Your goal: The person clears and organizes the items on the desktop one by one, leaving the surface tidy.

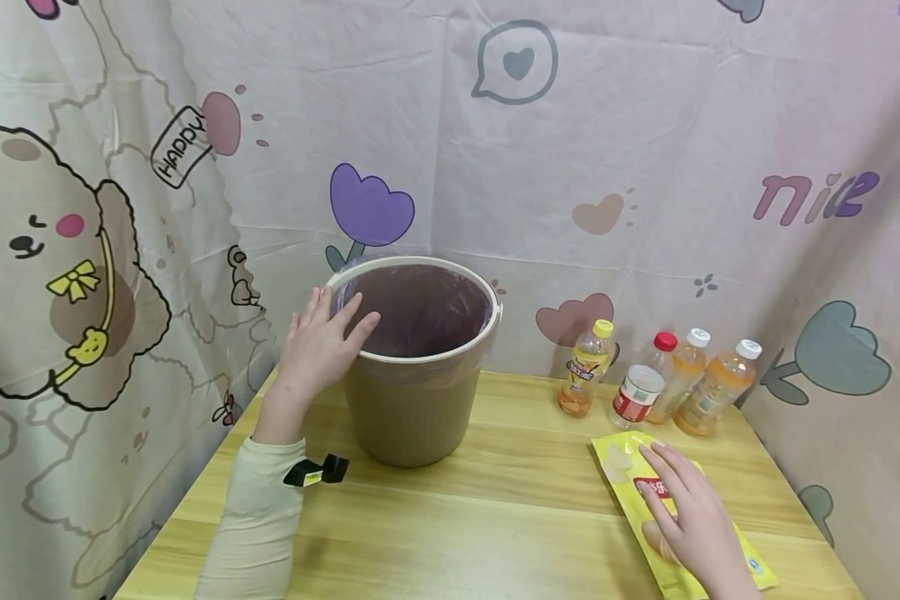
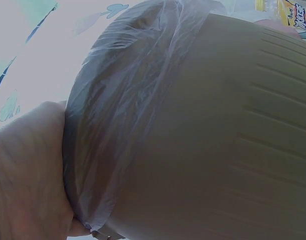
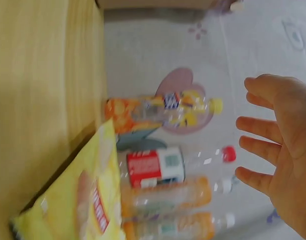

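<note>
A brown trash bin [image 1: 412, 417] with a pale rim stands at the table's back left, lined with a thin clear bag [image 2: 128, 100]. My left hand [image 1: 318, 346] lies at the bin's left rim, fingers spread and fairly straight. The left wrist view has that hand [image 2: 30, 170] against the liner folded over the rim. On the right, my right hand [image 1: 690, 508] hovers over a yellow snack packet [image 1: 622, 467] lying flat. Nothing is between its loosely spread fingers, and in the right wrist view the packet [image 3: 88, 200] is apart from the hand [image 3: 287, 145].
Behind the packet stands a yellow-capped bottle [image 1: 585, 371]. Beside it are a red-capped clear bottle [image 1: 640, 392] and two white-capped bottles with orange labels [image 1: 712, 392]. All are near the back edge of the wooden table [image 1: 450, 533], against a printed curtain [image 1: 645, 150].
</note>
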`<action>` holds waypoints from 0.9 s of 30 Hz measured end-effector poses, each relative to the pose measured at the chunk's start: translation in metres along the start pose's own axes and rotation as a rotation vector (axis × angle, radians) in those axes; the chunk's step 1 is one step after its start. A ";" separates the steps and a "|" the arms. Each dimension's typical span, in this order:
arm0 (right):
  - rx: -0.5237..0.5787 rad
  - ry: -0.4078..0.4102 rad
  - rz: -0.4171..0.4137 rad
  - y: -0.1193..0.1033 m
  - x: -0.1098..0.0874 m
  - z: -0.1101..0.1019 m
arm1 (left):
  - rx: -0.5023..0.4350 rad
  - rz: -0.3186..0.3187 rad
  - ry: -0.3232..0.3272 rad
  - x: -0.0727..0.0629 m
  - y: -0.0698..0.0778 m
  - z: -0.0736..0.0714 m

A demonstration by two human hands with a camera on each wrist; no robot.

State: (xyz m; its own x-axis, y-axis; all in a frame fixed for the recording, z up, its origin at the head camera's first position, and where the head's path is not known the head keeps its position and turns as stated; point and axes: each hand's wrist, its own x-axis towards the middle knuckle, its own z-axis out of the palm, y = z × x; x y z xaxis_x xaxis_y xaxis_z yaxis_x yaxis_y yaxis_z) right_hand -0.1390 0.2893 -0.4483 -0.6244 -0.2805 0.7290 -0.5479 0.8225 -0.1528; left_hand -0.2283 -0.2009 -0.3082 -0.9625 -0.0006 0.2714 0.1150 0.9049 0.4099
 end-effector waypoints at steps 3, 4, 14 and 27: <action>-0.006 -0.017 0.036 0.007 -0.011 -0.003 | 0.005 0.003 0.008 0.000 -0.001 0.001; -0.019 -0.030 0.053 0.009 -0.015 -0.005 | 0.006 0.004 0.009 0.001 -0.001 0.001; -0.133 -0.165 0.222 0.030 -0.053 -0.013 | 0.004 0.002 0.007 0.000 -0.002 0.001; -0.202 -0.541 0.321 0.064 -0.085 -0.022 | -0.002 0.002 0.000 0.000 -0.001 -0.001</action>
State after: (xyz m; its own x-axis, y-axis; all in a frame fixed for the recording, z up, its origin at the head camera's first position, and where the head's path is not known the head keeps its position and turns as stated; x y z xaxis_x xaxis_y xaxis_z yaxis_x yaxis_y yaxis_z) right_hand -0.1094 0.3767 -0.5054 -0.9599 -0.1711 0.2220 -0.2050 0.9687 -0.1399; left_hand -0.2281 -0.2021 -0.3079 -0.9623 0.0011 0.2722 0.1174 0.9039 0.4114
